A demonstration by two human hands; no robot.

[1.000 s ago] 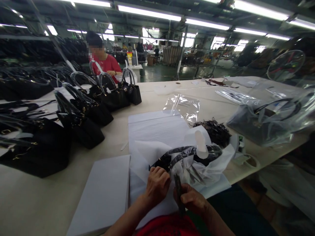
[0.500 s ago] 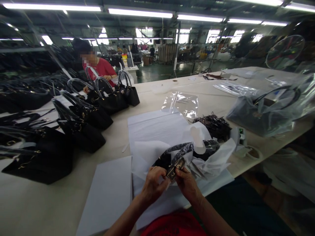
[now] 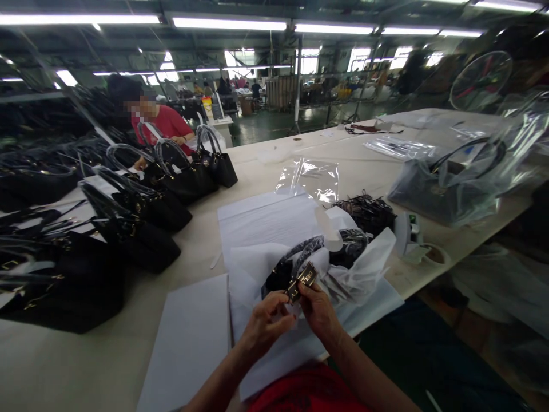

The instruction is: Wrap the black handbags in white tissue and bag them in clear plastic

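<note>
A black tag [image 3: 307, 274] with gold lettering is pinched between the thumb and fingers of my right hand [image 3: 319, 312]. At its lower left end, the curled fingers of my left hand [image 3: 266, 321] hold the edge, with the thumb a little lower. Just beyond, a black handbag [image 3: 274, 277] lies partly wrapped in white tissue paper [image 3: 355, 286]. Clear film covers its handles [image 3: 306, 247], and a pale paper piece [image 3: 328, 229] sits across them. Much of the bag's body is hidden by tissue and my hands.
White sheets [image 3: 189, 337] are stacked at left, near several black handbags [image 3: 150, 240]. Dark straps [image 3: 364, 214] lie heaped behind the tissue, beside a tape roll [image 3: 435, 254]. A bagged handbag [image 3: 433, 191] stands right, clear plastic [image 3: 309, 177] behind. A person in red [image 3: 165, 129] works across the table.
The tag has turned so that more of its lettering faces me. My left thumb has moved away from the tag's lower end. The whole view has shifted slightly.
</note>
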